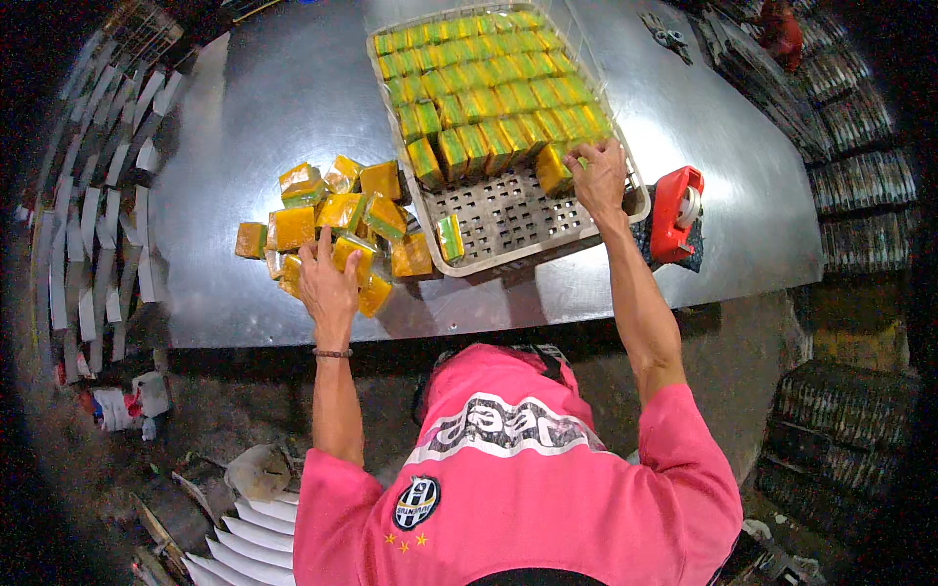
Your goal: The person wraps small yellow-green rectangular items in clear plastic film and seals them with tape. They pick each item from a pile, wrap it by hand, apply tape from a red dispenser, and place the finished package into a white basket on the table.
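My left hand (331, 275) rests on the near side of a loose pile of yellow and green blocks in clear wrap (294, 227), its thumb and fingers around one wrapped block (353, 255). My right hand (599, 172) is inside a pale plastic crate (513, 258), with its fingertips on a wrapped yellow-green block (553, 170) at the near end of the rows. Upright blocks (484, 99) fill the far part of the crate in several rows. A single block (450, 238) stands apart in the crate's near left corner, on the perforated floor.
A red tape dispenser (673, 212) stands right of the crate on the metal table (242, 315). A small metal tool (665, 36) lies at the far right. Stacked trays or racks (861, 176) flank the table at right, with pale stacked sheets (91, 212) at left.
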The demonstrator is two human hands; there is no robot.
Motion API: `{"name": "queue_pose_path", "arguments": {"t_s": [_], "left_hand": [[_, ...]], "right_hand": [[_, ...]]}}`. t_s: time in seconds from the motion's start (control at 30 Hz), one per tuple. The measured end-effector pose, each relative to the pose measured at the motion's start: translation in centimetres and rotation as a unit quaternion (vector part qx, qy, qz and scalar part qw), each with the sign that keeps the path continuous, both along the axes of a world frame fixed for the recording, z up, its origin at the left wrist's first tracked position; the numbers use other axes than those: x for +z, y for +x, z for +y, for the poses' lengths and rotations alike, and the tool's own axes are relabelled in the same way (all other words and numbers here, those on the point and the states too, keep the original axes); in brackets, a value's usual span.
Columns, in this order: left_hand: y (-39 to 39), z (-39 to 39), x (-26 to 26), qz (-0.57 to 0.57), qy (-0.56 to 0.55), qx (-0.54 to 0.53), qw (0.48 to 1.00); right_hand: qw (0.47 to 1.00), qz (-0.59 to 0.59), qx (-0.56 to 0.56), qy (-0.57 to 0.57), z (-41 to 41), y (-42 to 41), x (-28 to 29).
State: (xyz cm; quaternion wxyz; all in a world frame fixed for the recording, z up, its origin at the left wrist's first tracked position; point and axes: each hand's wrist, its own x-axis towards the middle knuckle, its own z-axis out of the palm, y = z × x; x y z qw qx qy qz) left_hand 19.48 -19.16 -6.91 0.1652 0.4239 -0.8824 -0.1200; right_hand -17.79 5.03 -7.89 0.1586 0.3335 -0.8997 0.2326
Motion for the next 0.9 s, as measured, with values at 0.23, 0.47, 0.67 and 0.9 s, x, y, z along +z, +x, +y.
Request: {"name": "queue_pose_path", "arguments": {"t_s": [0.23,0.47,0.67,0.9], "left_hand": [[-10.6,8.1,5.8,0.240,0.214,-0.247,0.914],[-18.2,16.2,5.5,0.206,0.698,-0.338,0.596],[-17.6,21.5,6.3,0.221,0.784,-0.296,0.498],[-16.6,22.2,6.1,0.204,0.799,-0.309,0.474]], "right_hand": [[0.981,-0.029,0.192,-0.005,4.5,2.1,13.5],[0.927,-0.225,0.225,-0.200,11.5,5.2,15.7],[0.741,-0.498,0.142,-0.428,15.2,10.6,9.6],[0.808,-0.402,0.047,-0.428,16.1,13.7,9.6]]}}
